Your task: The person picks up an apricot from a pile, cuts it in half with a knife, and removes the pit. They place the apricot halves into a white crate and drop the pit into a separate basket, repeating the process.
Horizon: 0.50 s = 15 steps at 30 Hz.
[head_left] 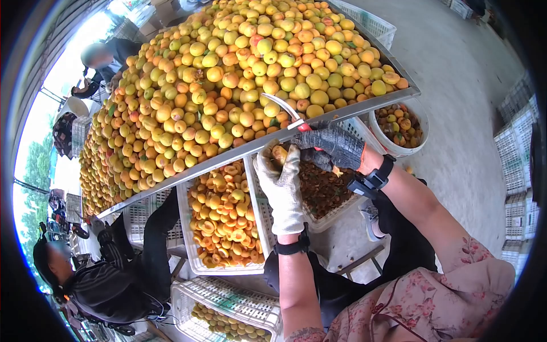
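My left hand [283, 185], in a white knit glove, is closed around an apricot [279, 154] near the metal table edge. My right hand [335, 146], in a dark grey glove, grips a red-handled tool with a curved metal blade [280, 105]. The blade points up and left over the piled apricots [228, 80]; part of the handle is hidden by my fingers. Beneath my hands is a crate holding brown pits or scraps [325, 191]. Left of it, a white crate [196, 263] contains halved apricots [222, 214].
A metal-rimmed table [364, 107] bears the heap. At right stands a white bucket [401, 151] of discarded-looking fruit. Another crate [233, 296] with yellowish fruit sits below. One person in black [108, 288] sits at left, another [117, 54] behind the heap. Crates [513, 154] are stacked far right.
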### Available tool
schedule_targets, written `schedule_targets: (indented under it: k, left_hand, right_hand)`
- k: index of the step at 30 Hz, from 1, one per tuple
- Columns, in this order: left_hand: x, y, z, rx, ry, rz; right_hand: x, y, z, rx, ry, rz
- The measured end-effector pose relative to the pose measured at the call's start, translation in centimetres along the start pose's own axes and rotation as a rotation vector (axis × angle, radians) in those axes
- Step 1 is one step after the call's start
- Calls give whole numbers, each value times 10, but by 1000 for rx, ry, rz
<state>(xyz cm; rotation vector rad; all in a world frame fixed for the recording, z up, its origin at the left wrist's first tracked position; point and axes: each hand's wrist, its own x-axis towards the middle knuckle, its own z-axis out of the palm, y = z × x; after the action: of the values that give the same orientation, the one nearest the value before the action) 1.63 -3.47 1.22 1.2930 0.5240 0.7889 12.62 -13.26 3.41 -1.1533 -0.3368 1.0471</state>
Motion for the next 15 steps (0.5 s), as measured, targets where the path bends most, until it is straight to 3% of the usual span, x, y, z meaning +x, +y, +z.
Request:
schedule_targets:
  k: [3, 6, 9, 13, 15]
  left_hand:
    - [-5, 17, 1, -78, -50, -85]
    - [-8, 24, -9, 43, -173, -40]
    - [-3, 18, -23, 236, -163, 47]
    - [4, 14, -56, 522, -95, 106]
    - [2, 29, -73, 750, -19, -37]
  right_hand:
    - [5, 11, -7, 72, -51, 10]
    - [8, 11, -3, 59, -58, 37]
    - [8, 17, 4, 131, -50, 71]
    - [16, 12, 19, -131, 0, 50]
    - [27, 23, 12, -457, 81, -25]
